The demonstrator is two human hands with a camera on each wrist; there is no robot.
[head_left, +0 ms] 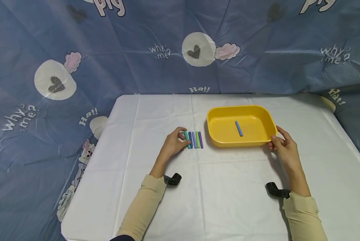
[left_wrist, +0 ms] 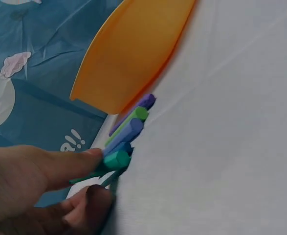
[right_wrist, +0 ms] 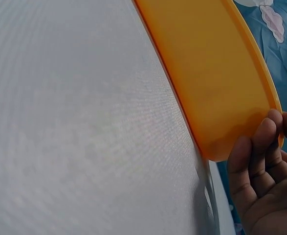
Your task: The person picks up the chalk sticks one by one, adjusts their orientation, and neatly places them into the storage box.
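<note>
My left hand [head_left: 172, 143] is at the left end of a row of coloured crayon-like sticks. Its thumb and fingers pinch the green stick [left_wrist: 116, 160]; part of that stick is hidden by the hand. Beside it lie a dark blue stick [head_left: 190, 140], a periwinkle stick [head_left: 194, 140], a light green stick [head_left: 198, 140] and a purple stick [head_left: 201, 140], side by side. To their right stands a yellow tray [head_left: 237, 144], with one blue stick [head_left: 239, 128] lying inside. At the tray's right end, my right hand [head_left: 285, 147] grips the rim, thumb at the front corner.
A white cloth [head_left: 228, 194] with fold lines covers the table. Behind it hangs a blue printed curtain [head_left: 155, 73], close to the table's far edge. Each wrist wears a black camera mount [head_left: 172, 179].
</note>
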